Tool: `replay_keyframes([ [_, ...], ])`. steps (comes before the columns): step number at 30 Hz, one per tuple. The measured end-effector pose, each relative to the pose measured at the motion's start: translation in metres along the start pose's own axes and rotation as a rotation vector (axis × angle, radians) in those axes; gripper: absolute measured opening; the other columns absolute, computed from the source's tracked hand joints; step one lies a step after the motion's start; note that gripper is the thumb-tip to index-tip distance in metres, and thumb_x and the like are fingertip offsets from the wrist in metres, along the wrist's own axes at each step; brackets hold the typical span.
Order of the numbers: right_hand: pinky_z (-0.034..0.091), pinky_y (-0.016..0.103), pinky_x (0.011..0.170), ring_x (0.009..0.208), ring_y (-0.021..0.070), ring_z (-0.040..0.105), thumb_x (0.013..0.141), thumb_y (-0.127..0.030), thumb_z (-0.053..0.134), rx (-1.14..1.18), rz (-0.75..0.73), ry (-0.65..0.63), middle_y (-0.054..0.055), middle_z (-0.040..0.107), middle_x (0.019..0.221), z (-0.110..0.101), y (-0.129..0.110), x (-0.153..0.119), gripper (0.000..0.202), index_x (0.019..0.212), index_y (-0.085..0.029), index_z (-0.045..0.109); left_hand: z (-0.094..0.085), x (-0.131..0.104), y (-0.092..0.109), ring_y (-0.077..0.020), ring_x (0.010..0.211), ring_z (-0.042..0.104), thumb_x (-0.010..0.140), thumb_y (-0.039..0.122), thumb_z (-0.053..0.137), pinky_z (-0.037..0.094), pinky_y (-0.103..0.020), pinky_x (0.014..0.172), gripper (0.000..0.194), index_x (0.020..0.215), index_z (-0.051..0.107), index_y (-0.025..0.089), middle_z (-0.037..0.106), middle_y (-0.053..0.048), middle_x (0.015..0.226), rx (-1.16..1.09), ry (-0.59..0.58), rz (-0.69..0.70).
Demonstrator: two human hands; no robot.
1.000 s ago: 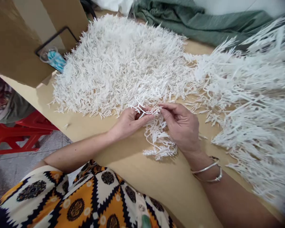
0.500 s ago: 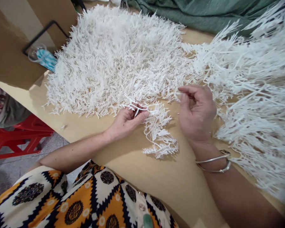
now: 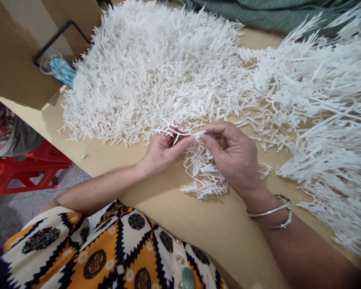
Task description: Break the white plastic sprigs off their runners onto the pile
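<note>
My left hand [image 3: 165,150] is closed on a white plastic branch, whose bare forked stem [image 3: 171,130] sticks out over the fingers. Its feathery part [image 3: 203,168] hangs to the right and rests on the table. My right hand [image 3: 233,152] pinches a small white sprig [image 3: 199,133] at the branch, close to my left fingertips. Exactly how sprig and stem meet is hidden by the fingers. Behind both hands spreads a large heap of short white sprigs [image 3: 156,72].
Long white plastic branches [image 3: 333,132] lie piled on the right of the table [image 3: 168,212]. A cardboard box [image 3: 15,52] with a clear cup [image 3: 50,63] beside it stands at left. Green cloth [image 3: 258,14] lies at the back. Red stools [image 3: 30,170] are below, left.
My right hand has come left from beside the heap to my left fingertips and now pinches at the branch. The left hand keeps its hold. The view has shifted slightly.
</note>
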State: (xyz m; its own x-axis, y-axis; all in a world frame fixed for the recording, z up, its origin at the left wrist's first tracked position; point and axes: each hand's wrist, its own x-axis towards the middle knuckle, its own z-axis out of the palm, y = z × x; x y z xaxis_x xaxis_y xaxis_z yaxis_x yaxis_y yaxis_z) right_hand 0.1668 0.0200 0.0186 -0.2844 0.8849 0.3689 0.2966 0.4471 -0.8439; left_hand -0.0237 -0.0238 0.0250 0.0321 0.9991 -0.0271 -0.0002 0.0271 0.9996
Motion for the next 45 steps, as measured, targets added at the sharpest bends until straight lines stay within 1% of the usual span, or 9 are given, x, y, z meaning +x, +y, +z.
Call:
replay_keyframes([
  [3, 0.057, 0.033, 0.079, 0.083, 0.0162, 0.07, 0.093, -0.021, 0.075, -0.047, -0.007, 0.026, -0.001, 0.076, 0.092, -0.003, -0.001, 0.001, 0.008, 0.098, -0.027, 0.073, 0.0, -0.001, -0.001, -0.0056, 0.064, 0.051, 0.094, 0.047, 0.075, 0.051, -0.019, 0.063, 0.031, 0.092, 0.068, 0.017, 0.055, 0.005, 0.071, 0.047, -0.018, 0.009],
  [11, 0.057, 0.038, 0.084, 0.087, 0.0208, 0.07, 0.094, -0.018, 0.067, -0.261, -0.109, 0.002, 0.002, 0.074, 0.089, -0.006, 0.0, 0.003, 0.007, 0.094, -0.024, 0.07, -0.001, -0.001, 0.003, -0.007, 0.066, 0.054, 0.091, 0.057, 0.075, 0.052, -0.021, 0.065, 0.041, 0.095, 0.063, 0.018, 0.059, 0.004, 0.074, 0.016, -0.026, -0.017],
  [22, 0.055, 0.041, 0.078, 0.078, 0.0216, 0.066, 0.091, -0.015, 0.061, -0.23, 0.043, 0.051, 0.002, 0.069, 0.08, 0.012, -0.003, 0.007, 0.014, 0.086, -0.027, 0.06, -0.004, 0.002, -0.002, -0.0083, 0.07, 0.057, 0.092, 0.057, 0.074, 0.054, -0.023, 0.07, 0.041, 0.095, 0.064, 0.018, 0.062, 0.002, 0.076, -0.007, -0.072, 0.013],
  [28, 0.048, 0.035, 0.06, 0.062, 0.0173, 0.063, 0.09, -0.018, 0.071, -0.1, 0.15, 0.29, 0.0, 0.067, 0.068, -0.022, 0.036, 0.02, 0.014, 0.086, -0.028, 0.062, -0.004, -0.007, 0.006, -0.0057, 0.053, 0.04, 0.094, 0.055, 0.073, 0.034, -0.022, 0.049, 0.038, 0.089, 0.061, 0.019, 0.048, 0.007, 0.061, 0.046, -0.168, 0.022],
  [31, 0.056, 0.042, 0.078, 0.081, 0.0229, 0.072, 0.095, -0.017, 0.063, -0.146, 0.11, 0.29, 0.007, 0.075, 0.088, -0.032, 0.044, 0.02, 0.012, 0.101, -0.026, 0.069, -0.002, -0.004, 0.004, -0.0055, 0.049, 0.04, 0.096, 0.057, 0.071, 0.033, -0.023, 0.047, 0.038, 0.097, 0.063, 0.02, 0.046, 0.008, 0.059, -0.002, -0.106, 0.012],
  [34, 0.053, 0.051, 0.102, 0.115, 0.0297, 0.069, 0.099, -0.018, 0.059, -0.295, -0.076, 0.253, 0.016, 0.074, 0.119, -0.03, 0.03, 0.017, 0.021, 0.115, -0.024, 0.072, -0.001, 0.0, 0.001, -0.0045, 0.05, 0.045, 0.094, 0.055, 0.074, 0.039, -0.022, 0.049, 0.038, 0.1, 0.062, 0.019, 0.051, 0.008, 0.063, -0.073, -0.062, 0.009],
  [37, 0.049, 0.054, 0.11, 0.12, 0.0284, 0.068, 0.104, -0.027, 0.059, -0.257, -0.166, 0.135, 0.013, 0.076, 0.12, -0.023, 0.008, 0.012, 0.02, 0.116, -0.024, 0.074, 0.0, 0.002, 0.0, -0.0037, 0.05, 0.048, 0.093, 0.051, 0.076, 0.042, -0.021, 0.051, 0.035, 0.098, 0.063, 0.019, 0.052, 0.008, 0.063, -0.114, -0.044, 0.018],
  [41, 0.052, 0.053, 0.111, 0.122, 0.0267, 0.068, 0.095, -0.032, 0.074, -0.065, -0.103, -0.094, 0.007, 0.077, 0.125, -0.016, -0.005, 0.007, 0.031, 0.126, -0.027, 0.074, 0.0, 0.001, 0.002, -0.004, 0.051, 0.05, 0.093, 0.049, 0.077, 0.042, -0.021, 0.052, 0.032, 0.098, 0.064, 0.019, 0.053, 0.008, 0.062, -0.11, -0.025, -0.002],
  [45, 0.057, 0.046, 0.106, 0.111, 0.0227, 0.074, 0.088, -0.027, 0.082, 0.076, 0.021, -0.16, 0.001, 0.08, 0.118, -0.012, -0.003, 0.005, 0.032, 0.119, -0.029, 0.076, -0.001, 0.002, 0.004, -0.0041, 0.051, 0.049, 0.093, 0.05, 0.077, 0.041, -0.02, 0.05, 0.033, 0.096, 0.066, 0.019, 0.053, 0.008, 0.061, -0.106, -0.057, -0.015],
])
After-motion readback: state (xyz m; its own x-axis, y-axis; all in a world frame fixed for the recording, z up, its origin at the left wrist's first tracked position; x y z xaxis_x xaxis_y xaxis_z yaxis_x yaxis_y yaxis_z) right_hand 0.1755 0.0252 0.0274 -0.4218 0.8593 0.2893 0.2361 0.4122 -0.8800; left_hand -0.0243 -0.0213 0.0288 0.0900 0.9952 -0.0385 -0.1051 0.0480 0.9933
